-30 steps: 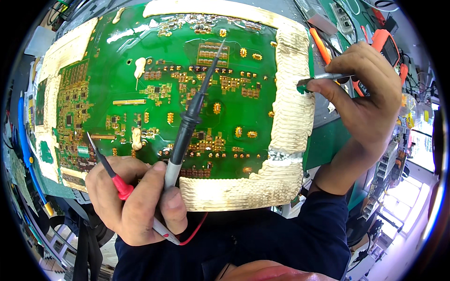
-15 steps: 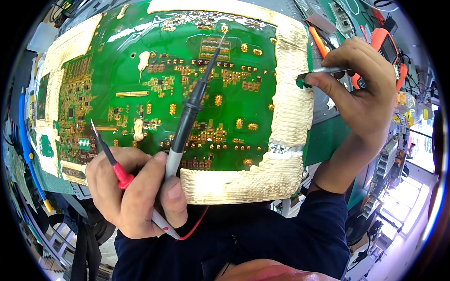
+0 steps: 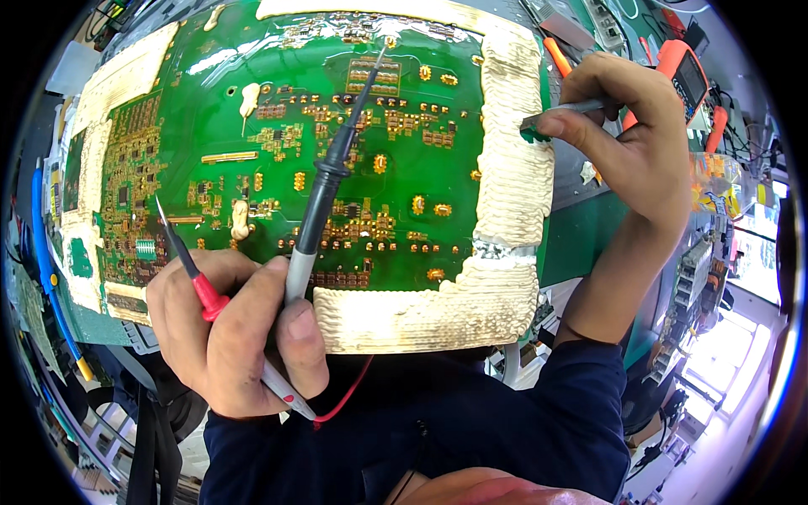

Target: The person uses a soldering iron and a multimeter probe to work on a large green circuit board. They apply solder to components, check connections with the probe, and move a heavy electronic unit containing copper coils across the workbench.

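A large green circuit board (image 3: pixel 295 130) lies across the view, with cream sealant (image 3: pixel 509 168) ridged along its edges. My left hand (image 3: pixel 231 349), at the board's near edge, is closed around two test probes. The black probe (image 3: pixel 330 168) points away over the board, its tip by a gold component near the far side; whether it touches, I cannot tell. The red probe (image 3: pixel 212 305) sticks out to the left, its tip over the board. Between thumb and fingers my right hand (image 3: pixel 635 143) pinches a slim grey metal tool (image 3: pixel 585 106). Its end is at the right sealant strip, beside a dark green patch.
An orange-red multimeter (image 3: pixel 688 80) stands beyond my right hand. An orange-handled tool (image 3: pixel 556 55) lies past the board's right edge. A red lead (image 3: pixel 349 394) trails from the red probe below the board. Cables and parts crowd the far right.
The board and both hands appear slightly farther left and up in the picture. Both hands keep the same grips.
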`<act>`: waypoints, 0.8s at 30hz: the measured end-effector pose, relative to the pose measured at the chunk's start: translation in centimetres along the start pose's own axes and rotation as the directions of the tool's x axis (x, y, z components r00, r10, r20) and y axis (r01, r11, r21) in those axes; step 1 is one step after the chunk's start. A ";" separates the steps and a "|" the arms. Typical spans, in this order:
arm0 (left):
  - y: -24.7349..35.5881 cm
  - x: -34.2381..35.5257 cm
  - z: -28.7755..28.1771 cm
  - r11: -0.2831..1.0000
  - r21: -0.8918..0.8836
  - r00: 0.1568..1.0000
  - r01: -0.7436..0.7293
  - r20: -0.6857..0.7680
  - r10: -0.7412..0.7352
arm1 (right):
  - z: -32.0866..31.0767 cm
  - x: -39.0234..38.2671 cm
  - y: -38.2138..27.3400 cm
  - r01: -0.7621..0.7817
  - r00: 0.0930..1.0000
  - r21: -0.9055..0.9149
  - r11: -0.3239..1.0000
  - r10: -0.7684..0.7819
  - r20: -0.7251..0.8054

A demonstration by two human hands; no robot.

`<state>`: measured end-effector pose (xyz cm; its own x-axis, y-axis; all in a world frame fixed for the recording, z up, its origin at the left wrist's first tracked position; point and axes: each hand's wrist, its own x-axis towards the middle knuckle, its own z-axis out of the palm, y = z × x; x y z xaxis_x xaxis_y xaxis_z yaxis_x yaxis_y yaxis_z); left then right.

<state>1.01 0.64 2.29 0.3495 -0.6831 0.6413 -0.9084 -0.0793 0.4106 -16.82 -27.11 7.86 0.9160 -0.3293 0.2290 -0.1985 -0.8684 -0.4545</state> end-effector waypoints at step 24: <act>-0.4 0.1 -0.3 0.999 0.003 0.998 -0.037 0.042 0.037 | -0.1 0.0 0.0 0.024 0.999 0.012 1.000 -0.023 -0.028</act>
<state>1.42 0.84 2.38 0.3061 -0.7155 0.6280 -0.9213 -0.0566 0.3846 -16.86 -27.13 7.99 0.9103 -0.3193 0.2634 -0.1727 -0.8713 -0.4594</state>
